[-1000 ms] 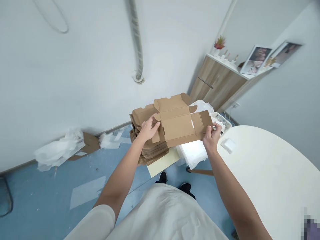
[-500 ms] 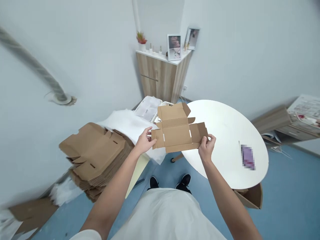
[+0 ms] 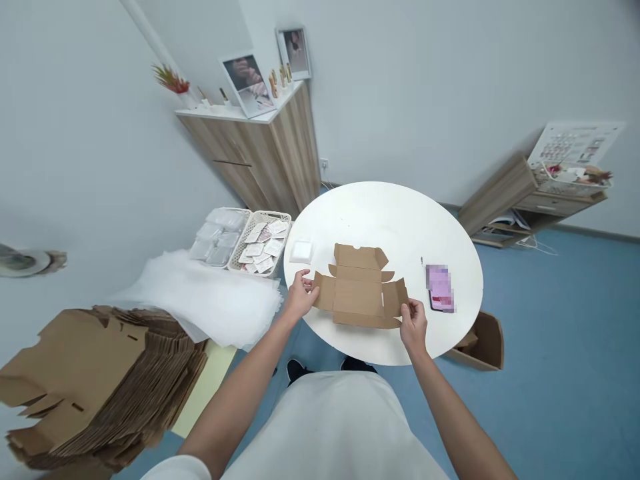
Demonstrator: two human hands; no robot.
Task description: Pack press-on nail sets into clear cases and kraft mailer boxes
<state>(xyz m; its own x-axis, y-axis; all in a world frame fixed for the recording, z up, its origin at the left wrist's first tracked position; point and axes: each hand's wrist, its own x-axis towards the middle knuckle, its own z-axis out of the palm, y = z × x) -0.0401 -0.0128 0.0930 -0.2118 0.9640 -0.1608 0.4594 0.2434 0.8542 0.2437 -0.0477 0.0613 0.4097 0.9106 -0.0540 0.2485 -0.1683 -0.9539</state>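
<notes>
An unfolded brown cardboard box blank (image 3: 358, 297) is at the near side of the round white table (image 3: 375, 207), its side flaps bent upward. My left hand (image 3: 301, 297) grips the left flap between thumb and fingers. At the opposite end, my right hand (image 3: 414, 325) is closed on the right flap. A small white square packet (image 3: 301, 251) lies on the table beyond my left hand. To the right of the blank is a phone (image 3: 440, 288) with a blurred screen.
On my left stand a stack of flat cardboard blanks (image 3: 95, 373), white foam sheets (image 3: 200, 293), a basket of clear packs (image 3: 219, 233) and a basket of cards (image 3: 263, 243). A wooden cabinet (image 3: 260, 160) fills the corner. An open carton (image 3: 487, 340) sits under the table's right side.
My view has turned right toward the table. Both hands have brought the box blank from the gap beside the foam sheets over the table, and its side flaps now angle upward.
</notes>
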